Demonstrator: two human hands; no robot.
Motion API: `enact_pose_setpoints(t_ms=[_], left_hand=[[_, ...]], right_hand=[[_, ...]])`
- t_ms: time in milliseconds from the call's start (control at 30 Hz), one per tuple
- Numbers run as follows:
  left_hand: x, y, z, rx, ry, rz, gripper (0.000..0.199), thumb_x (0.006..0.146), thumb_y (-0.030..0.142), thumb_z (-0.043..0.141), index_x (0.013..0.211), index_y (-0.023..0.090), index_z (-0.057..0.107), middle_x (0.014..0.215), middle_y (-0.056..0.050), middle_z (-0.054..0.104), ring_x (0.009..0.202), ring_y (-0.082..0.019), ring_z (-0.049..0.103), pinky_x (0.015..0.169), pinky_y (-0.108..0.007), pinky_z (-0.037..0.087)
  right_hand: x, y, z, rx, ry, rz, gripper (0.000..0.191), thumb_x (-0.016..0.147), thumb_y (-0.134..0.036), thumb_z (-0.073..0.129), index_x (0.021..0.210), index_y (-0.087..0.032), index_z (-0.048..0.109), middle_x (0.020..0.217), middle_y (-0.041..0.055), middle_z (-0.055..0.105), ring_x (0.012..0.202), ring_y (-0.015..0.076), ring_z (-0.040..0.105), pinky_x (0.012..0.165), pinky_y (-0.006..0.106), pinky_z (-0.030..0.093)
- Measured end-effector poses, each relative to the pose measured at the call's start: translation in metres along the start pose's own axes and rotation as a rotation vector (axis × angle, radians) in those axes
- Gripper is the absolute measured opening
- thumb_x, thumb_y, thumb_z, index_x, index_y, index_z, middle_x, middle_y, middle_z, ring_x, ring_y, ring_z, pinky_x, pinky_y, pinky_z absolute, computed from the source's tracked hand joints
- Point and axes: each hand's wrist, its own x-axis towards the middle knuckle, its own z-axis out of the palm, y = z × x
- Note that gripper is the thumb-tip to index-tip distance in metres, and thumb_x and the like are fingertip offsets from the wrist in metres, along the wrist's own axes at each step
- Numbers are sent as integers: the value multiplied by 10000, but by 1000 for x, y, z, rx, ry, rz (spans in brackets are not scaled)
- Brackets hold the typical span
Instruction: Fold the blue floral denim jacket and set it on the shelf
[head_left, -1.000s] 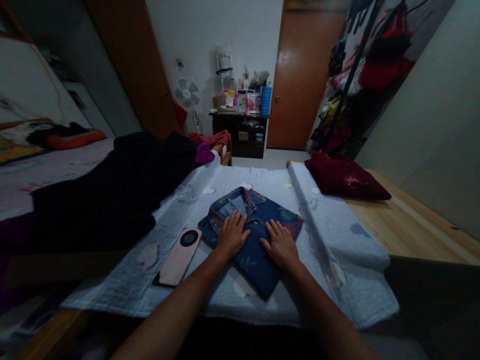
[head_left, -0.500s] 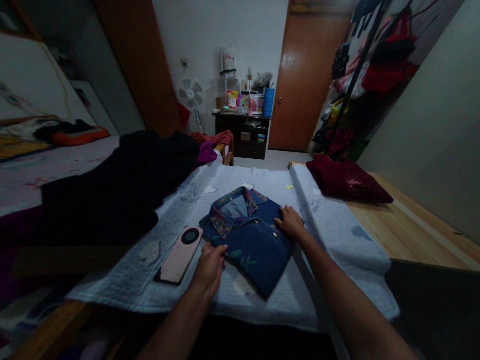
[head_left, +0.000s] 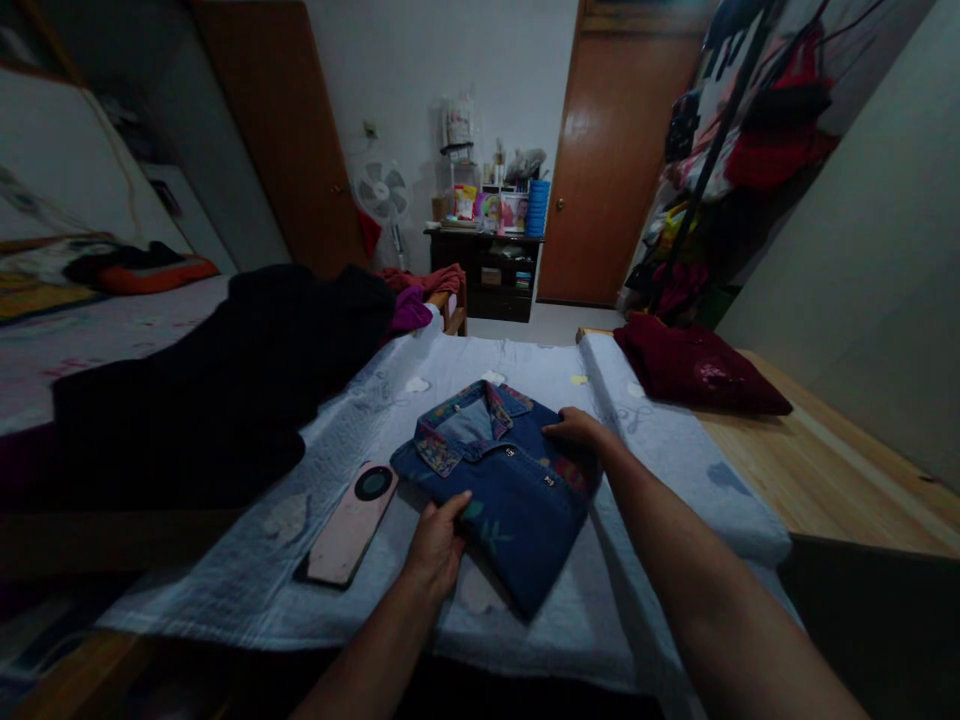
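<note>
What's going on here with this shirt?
A person has both hands on a folded denim shirt over a pale blue sheet. The left hand holds its near left edge, thumb on top, and the right hand holds the opposite side. A phone lies to the shirt's left; dark red clothing lies farther off to the right.

Dk blue denim shirt (head_left: 510, 500), folded
</note>
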Motion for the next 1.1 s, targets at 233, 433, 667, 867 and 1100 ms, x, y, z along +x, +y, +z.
enact_pose_setpoints(t_ms=[233, 433, 667, 867, 1100], left_hand=[[7, 3, 10, -44, 57, -157, 129, 771, 64, 635, 888, 104, 669, 777, -76, 742, 667, -192, 715, 729, -364, 611], [9, -2, 14, -37, 56, -19, 203, 740, 59, 664, 934, 117, 673, 835, -81, 752, 731, -204, 726, 761, -357, 601], [14, -4, 12, 81, 73, 95, 303, 659, 68, 680, 950, 147, 652, 796, -50, 738, 744, -202, 716, 770, -354, 583], [22, 18, 9, 266, 12, 284, 558, 607, 80, 627, 1142, 227, 570, 823, 2, 714, 776, -181, 693, 738, -324, 560], [25, 72, 18, 483, -191, 275, 607, 543, 121, 617, 1144, 198, 569, 840, -16, 710, 678, -181, 654, 643, -304, 543]], right_hand=[[7, -9, -7, 56, -86, -14, 574, 696, -417, 756, 1169, -102, 669, 1107, 136, 709, 832, 229, 685, 613, 243, 480], [3, -15, -9, 127, -123, -99, 454, 681, -288, 748, 1112, -152, 705, 1059, 78, 727, 844, 212, 678, 649, 233, 489], [-8, -19, -11, 222, -100, -202, 393, 674, -108, 655, 1058, -175, 710, 987, 14, 738, 856, 183, 669, 707, 211, 493], [-25, -13, -11, 511, -24, -241, 419, 722, -127, 587, 1133, -181, 648, 972, 10, 735, 810, 175, 676, 702, 234, 518], [-72, -4, 0, 889, 161, -204, 453, 716, -191, 582, 1168, -182, 609, 968, 30, 727, 804, 200, 678, 736, 316, 551]])
